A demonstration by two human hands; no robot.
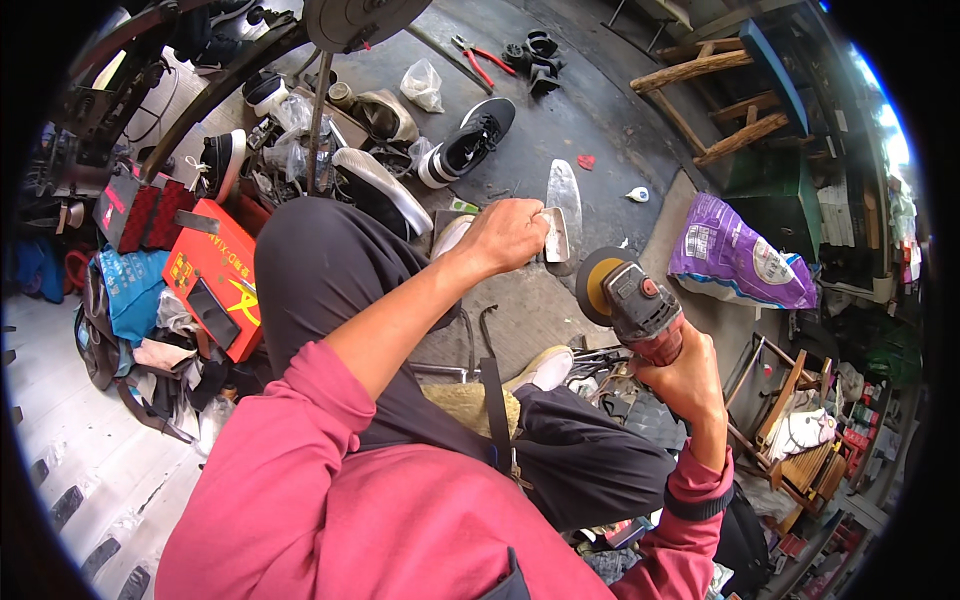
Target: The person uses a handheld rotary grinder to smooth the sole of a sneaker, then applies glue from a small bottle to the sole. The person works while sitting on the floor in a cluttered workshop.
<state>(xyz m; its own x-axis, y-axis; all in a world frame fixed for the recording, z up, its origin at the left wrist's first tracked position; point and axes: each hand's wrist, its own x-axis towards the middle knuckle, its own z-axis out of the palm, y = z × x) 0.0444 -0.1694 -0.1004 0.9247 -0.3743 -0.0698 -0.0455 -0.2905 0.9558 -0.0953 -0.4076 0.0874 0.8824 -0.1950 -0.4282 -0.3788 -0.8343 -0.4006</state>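
Gripping a red and black grinder [645, 312], the right hand [690, 375] is holding its round yellow disc [597, 283] up. The left hand [512, 235] is pinching a small pale piece [558, 236], near the disc, to its left. A pale sole [563, 190] is lying beyond on the gray floor [605, 130]. Farther away, red pliers [483, 66] and a black shoe [468, 145] are resting there. A purple bag [735, 255] is sitting on the right, and a red box [205, 265] is leaning on the left.

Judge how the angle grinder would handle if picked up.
The angle grinder is likely stiff, given its hard-looking housing. It may feel front-heavy, its bulky head beyond the right grip. Laid down, its round disc could make it rock.
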